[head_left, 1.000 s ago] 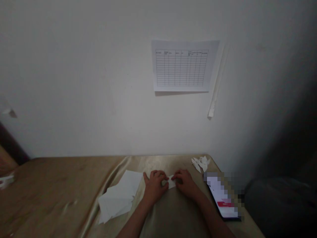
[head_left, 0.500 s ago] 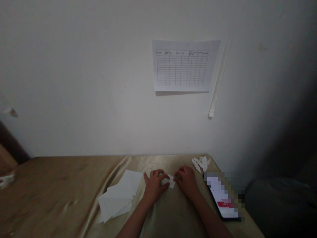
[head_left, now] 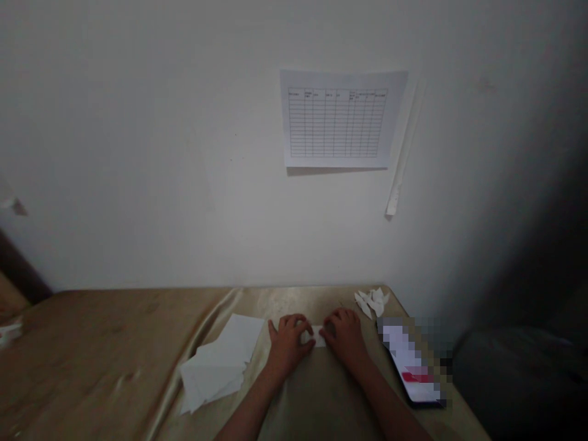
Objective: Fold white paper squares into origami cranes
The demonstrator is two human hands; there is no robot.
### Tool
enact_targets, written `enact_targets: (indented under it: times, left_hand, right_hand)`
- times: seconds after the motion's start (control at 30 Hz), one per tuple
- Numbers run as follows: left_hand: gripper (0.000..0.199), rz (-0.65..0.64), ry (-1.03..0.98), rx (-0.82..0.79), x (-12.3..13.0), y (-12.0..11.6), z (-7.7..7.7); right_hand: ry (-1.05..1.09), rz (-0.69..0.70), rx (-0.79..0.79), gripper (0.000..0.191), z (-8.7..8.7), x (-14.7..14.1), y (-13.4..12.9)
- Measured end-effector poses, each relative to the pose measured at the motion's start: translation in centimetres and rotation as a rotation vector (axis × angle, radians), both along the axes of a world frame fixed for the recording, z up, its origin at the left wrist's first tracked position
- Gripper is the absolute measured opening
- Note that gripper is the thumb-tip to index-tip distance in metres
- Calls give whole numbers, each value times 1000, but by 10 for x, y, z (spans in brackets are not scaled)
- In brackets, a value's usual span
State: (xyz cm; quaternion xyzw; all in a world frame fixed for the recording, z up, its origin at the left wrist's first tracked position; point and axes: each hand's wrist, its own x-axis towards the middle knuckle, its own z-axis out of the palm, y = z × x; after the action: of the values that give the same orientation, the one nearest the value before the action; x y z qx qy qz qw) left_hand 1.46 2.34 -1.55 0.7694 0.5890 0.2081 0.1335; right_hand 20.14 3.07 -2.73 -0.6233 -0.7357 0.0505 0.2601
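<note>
A small piece of white paper (head_left: 318,337) lies on the cloth-covered table between my two hands. At its left side, my left hand (head_left: 288,337) has curled fingers and a thumb over the edge, with the little finger sticking out. My right hand (head_left: 345,331) holds the opposite edge with its thumb and bent fingers. Both palms face down, and the fingers hide parts of the paper, so its folds are hard to make out. Left of my left hand, a loose stack of white paper sheets (head_left: 220,361) is fanned out.
Several folded white paper pieces (head_left: 372,302) sit near the table's back right corner. A phone (head_left: 408,364), partly pixelated, lies by the right edge. On the wall hang a printed table sheet (head_left: 337,122) and a white strip (head_left: 399,177). The tablecloth (head_left: 92,361) is wrinkled.
The small paper has turned slightly between my hands and now lies straighter, its edges more level. My right hand has shifted slightly left. The view has moved a little.
</note>
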Motion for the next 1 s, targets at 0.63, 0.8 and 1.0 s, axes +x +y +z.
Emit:
enact_targets:
  times: [0.63,0.8,1.0]
  left_hand:
    - [9,-1,29,-23,1,0,-2]
    - [19,17,-10,-13,2,0,-1]
    - [18,35,19,-35,2,1,1]
  right_hand:
    - [120,73,-18,8,-1,0,5]
    - [170,165,-64,11,0,10,4]
    - [188,162,-60,16,0,12,3]
